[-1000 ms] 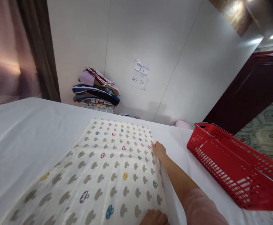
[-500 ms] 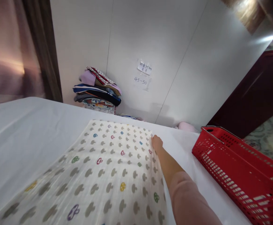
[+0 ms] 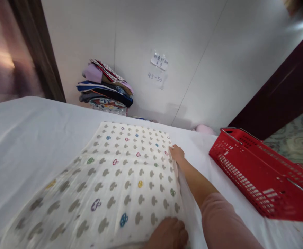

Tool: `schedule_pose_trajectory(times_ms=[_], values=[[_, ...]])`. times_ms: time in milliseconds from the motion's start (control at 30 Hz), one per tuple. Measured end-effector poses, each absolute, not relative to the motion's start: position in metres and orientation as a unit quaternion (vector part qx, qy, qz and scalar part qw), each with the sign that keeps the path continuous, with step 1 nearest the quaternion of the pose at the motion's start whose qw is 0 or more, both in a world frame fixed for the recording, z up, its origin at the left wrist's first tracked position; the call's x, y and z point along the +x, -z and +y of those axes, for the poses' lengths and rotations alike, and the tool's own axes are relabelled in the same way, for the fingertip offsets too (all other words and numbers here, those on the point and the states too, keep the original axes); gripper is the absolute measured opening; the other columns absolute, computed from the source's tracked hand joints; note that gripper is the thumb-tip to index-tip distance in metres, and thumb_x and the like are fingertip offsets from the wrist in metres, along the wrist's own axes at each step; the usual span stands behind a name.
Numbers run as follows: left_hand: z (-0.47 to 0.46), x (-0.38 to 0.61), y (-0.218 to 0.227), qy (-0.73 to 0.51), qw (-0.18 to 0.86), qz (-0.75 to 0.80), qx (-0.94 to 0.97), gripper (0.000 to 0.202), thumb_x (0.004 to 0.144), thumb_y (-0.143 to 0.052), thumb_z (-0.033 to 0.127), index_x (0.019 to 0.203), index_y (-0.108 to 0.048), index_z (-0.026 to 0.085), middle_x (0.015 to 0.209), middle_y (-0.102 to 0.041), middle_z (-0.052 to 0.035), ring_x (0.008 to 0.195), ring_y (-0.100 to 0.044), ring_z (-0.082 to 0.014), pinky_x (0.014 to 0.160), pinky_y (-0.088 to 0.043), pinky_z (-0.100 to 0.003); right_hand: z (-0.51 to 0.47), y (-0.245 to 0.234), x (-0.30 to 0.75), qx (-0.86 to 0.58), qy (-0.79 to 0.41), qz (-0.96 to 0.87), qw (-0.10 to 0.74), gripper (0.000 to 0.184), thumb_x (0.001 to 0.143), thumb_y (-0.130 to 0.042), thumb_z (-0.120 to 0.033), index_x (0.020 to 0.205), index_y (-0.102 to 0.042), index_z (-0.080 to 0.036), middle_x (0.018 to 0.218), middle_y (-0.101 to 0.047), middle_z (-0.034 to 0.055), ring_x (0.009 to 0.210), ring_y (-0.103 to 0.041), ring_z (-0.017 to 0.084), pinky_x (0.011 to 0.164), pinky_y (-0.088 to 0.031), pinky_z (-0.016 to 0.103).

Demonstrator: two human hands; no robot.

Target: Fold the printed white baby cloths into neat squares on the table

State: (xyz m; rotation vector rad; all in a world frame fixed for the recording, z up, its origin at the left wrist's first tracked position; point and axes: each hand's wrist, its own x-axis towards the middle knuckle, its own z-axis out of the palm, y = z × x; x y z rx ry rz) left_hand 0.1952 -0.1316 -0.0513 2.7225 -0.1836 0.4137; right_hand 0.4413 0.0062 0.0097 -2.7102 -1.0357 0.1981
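A cream cloth (image 3: pixel 130 173) printed with grey and coloured mushrooms lies spread over the white-covered table, slightly rippled. Along its right edge, toward the far corner, my right hand (image 3: pixel 177 154) pinches the fabric, the arm in a pink sleeve. My left hand (image 3: pixel 168 235) is at the bottom of the view, closed on the same right edge nearer to me. The cloth's near end curves down and is partly cut off by the frame.
A red plastic basket (image 3: pixel 247 166) sits at the table's right. Behind the table (image 3: pixel 44 135), folded clothes (image 3: pixel 107 88) are stacked against the white wall, where paper notes (image 3: pixel 155 79) hang. A pink object (image 3: pixel 204 129) shows past the far edge.
My left hand has come into view at the bottom and grips the cloth's right edge. My right hand has slid slightly nearer along that edge. The cloth's near part has drawn in and lifted.
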Motion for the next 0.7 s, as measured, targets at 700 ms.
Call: schedule_pose_trajectory(times_ms=[700], values=[[-0.131,0.165,0.003,-0.088,0.214,-0.039,0.972,0.011,0.081,-0.050,0.016,0.091,-0.050,0.019,0.097,-0.057,-0.0029,0.088,-0.050,-0.0191,0.077,-0.041,-0.033,-0.167,0.004,0.349,-0.858,-0.243,-0.302,0.337,0.014,0.085,-0.046,-0.028,0.088,-0.056,-0.019,0.063,-0.059,-0.0033,0.048,-0.054,0.011,0.044,-0.040,0.020]])
